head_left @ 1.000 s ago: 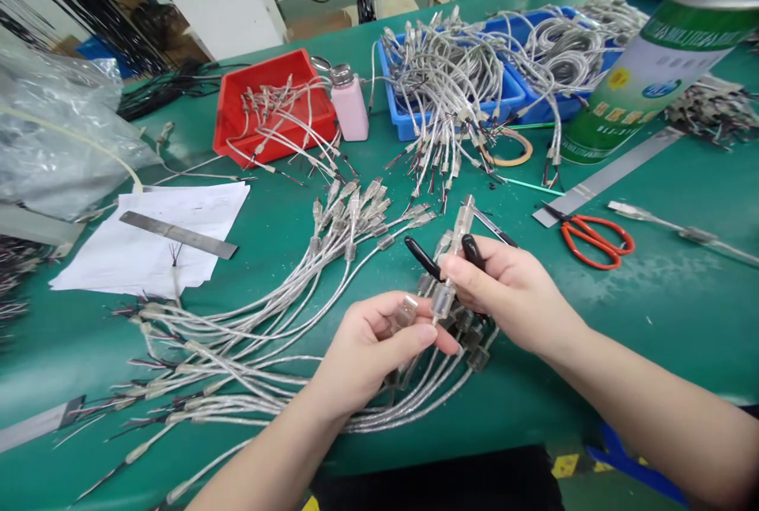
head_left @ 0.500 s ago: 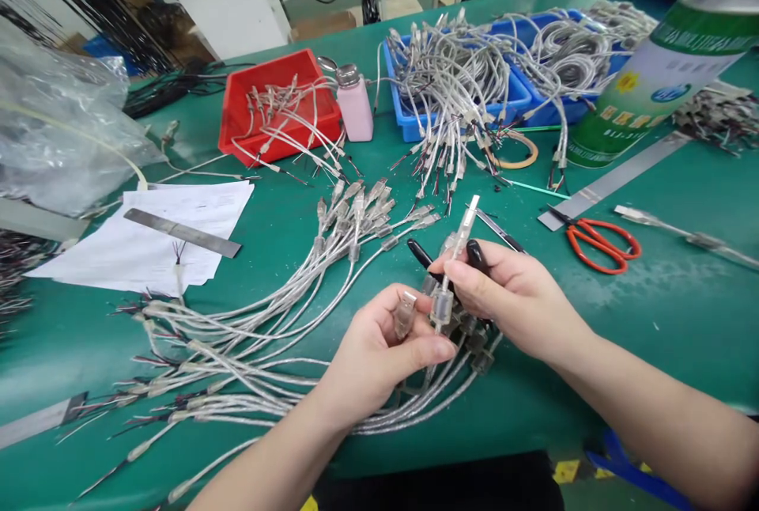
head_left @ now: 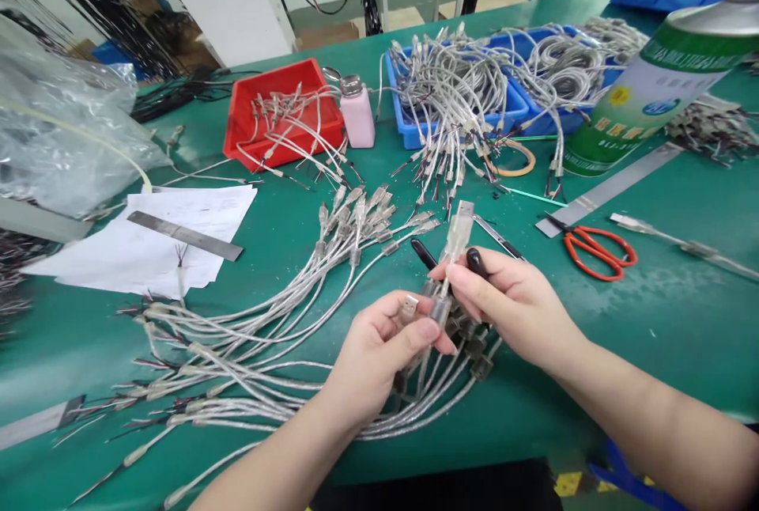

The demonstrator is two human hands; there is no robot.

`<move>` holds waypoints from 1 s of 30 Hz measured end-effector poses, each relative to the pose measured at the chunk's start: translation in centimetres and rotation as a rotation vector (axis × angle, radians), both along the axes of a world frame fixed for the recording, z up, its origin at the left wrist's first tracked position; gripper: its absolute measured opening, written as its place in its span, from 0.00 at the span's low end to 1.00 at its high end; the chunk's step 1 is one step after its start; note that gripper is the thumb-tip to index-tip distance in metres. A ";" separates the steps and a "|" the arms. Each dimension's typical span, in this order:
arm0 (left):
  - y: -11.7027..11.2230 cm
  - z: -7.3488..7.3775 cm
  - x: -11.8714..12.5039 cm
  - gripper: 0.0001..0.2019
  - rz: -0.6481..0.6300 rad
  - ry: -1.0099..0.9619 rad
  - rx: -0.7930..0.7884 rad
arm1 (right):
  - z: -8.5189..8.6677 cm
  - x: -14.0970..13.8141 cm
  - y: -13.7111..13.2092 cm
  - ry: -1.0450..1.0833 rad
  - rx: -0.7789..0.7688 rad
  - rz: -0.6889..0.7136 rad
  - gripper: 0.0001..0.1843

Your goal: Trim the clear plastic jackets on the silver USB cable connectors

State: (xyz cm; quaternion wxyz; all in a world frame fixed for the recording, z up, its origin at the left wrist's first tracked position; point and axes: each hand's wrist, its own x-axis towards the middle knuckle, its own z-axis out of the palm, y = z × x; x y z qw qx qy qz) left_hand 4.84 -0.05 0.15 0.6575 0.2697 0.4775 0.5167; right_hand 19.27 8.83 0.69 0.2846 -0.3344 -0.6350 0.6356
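A clear USB cable plug points up between my hands, its broad metal face turned toward me. My right hand is closed, thumb and fingers pinching the cable just below the plug. Two black handle ends of a tool poke out by the right fingers; the rest of it is hidden. Lower down, my left hand closes on the same cable at its ferrite bead. A second USB plug sticks up from the left fingers. More cables with beads lie under both hands.
Finished-looking USB cables spread leftward with bare wire ends. Behind are a red bin, a pink bottle and a blue bin of cables. Red-handled scissors, a steel ruler and a green can stand or lie rightward.
The held plug has rotated from its narrow side to its broad face. My left thumb has shifted left and up onto the bead. The view has moved slightly.
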 end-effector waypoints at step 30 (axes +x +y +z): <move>-0.4 -0.3 -0.1 0.22 0.019 0.343 0.122 | 0.7 0.8 -0.1 -0.249 0.468 0.251 0.11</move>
